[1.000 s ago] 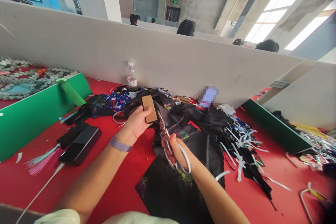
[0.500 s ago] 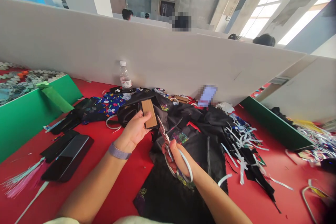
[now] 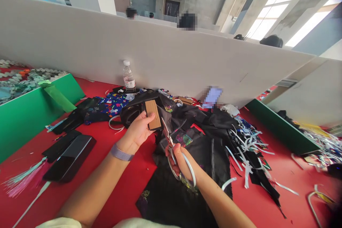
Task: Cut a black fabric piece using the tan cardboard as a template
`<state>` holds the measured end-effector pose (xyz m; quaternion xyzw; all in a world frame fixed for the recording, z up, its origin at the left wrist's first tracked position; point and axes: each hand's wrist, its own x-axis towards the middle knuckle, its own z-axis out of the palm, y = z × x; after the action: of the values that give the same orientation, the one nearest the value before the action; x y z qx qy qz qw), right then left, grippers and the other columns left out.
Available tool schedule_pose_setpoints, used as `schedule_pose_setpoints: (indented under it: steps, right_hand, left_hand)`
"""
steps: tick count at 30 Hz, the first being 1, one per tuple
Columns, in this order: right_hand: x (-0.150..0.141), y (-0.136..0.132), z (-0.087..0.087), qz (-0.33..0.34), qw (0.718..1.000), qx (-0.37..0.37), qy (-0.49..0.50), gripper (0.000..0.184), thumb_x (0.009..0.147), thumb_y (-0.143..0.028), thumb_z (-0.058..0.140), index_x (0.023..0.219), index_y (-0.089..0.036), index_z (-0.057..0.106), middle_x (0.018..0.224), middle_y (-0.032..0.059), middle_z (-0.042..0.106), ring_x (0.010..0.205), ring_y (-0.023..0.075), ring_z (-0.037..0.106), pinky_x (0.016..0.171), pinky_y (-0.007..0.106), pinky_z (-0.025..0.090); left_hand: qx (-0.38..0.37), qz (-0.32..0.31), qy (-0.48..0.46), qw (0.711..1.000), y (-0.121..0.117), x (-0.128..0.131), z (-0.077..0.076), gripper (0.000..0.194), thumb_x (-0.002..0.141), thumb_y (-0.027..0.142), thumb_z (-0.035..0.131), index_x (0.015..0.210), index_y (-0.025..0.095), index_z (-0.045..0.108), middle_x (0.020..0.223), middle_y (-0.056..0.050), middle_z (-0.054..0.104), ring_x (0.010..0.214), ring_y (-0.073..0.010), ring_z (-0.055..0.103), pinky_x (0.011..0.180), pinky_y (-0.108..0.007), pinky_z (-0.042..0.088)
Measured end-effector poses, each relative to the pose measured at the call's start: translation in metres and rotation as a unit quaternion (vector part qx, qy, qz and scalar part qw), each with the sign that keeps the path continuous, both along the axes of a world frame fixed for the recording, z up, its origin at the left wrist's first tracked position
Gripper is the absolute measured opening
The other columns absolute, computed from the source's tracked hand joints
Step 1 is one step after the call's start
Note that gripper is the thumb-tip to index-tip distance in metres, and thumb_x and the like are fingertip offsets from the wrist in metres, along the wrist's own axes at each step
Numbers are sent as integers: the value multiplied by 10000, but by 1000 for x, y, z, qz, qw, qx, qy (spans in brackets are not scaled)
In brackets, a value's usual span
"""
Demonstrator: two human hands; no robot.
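My left hand (image 3: 139, 131) grips a small brown rectangular card (image 3: 153, 114), held upright above the red table (image 3: 112, 185). A grey band circles that wrist. My right hand (image 3: 181, 158) has its fingers through the white handles of a pair of scissors (image 3: 173, 148). Their blades point up and left, with the tips just below the card's lower right edge. Beneath both hands lies a heap of black fabric (image 3: 197, 142) with coloured embroidered patches.
A water bottle (image 3: 128, 77) stands against the grey partition (image 3: 160, 53). Black boxes (image 3: 70, 157) and a pink tassel (image 3: 24, 180) lie at left beside a green divider (image 3: 29, 114). White strip offcuts (image 3: 245, 149) are scattered at right. Other people's heads show beyond the partition.
Both hands keep the card and scissors nearly as they were. The view has shifted slightly; the scissor tips sit a little closer under the card.
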<state>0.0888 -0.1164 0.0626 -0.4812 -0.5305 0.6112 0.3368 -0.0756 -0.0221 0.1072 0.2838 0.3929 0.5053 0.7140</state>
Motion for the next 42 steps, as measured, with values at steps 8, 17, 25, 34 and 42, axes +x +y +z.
schedule_pose_setpoints:
  steps: [8,17,25,34,42]
  right_hand:
    - [-1,-2,-3,-6,1000,2,3,750,759,-892,227,788,-182,467,529,-84,306,357,42,267,313,179,277]
    - [-6,-4,-6,-28,1000,-3,2,740,751,-896,246,767,-188,462,509,-91,290,338,38,248,291,173,235]
    - [-4,-2,-3,-16,1000,0,19,774,718,-920,230,793,-187,464,531,-84,324,357,41,278,318,186,287]
    - [-4,-1,-5,-17,999,-9,30,774,716,-922,230,797,-189,465,524,-86,326,352,43,269,309,190,287]
    - [-5,-4,-3,-30,1000,-5,2,763,736,-909,226,781,-186,466,515,-88,311,340,43,264,292,187,276]
  left_hand:
    - [-6,6,-7,1000,-2,1,3,134,814,128,646,935,186,640,861,-10,689,729,-142,652,631,-273,548]
    - [-1,8,-19,1000,-2,0,2,123,818,126,653,929,176,636,862,-17,688,711,-132,654,638,-269,562]
    - [1,-4,-21,1000,-2,1,-4,159,783,158,703,920,192,629,827,0,683,703,-131,659,626,-254,553]
    - [2,-2,-28,1000,-5,3,-4,162,794,162,692,936,203,629,853,5,684,734,-133,660,664,-274,559]
    - [3,-7,-25,1000,-5,3,-4,162,788,179,705,928,204,628,859,0,687,746,-143,661,678,-287,553]
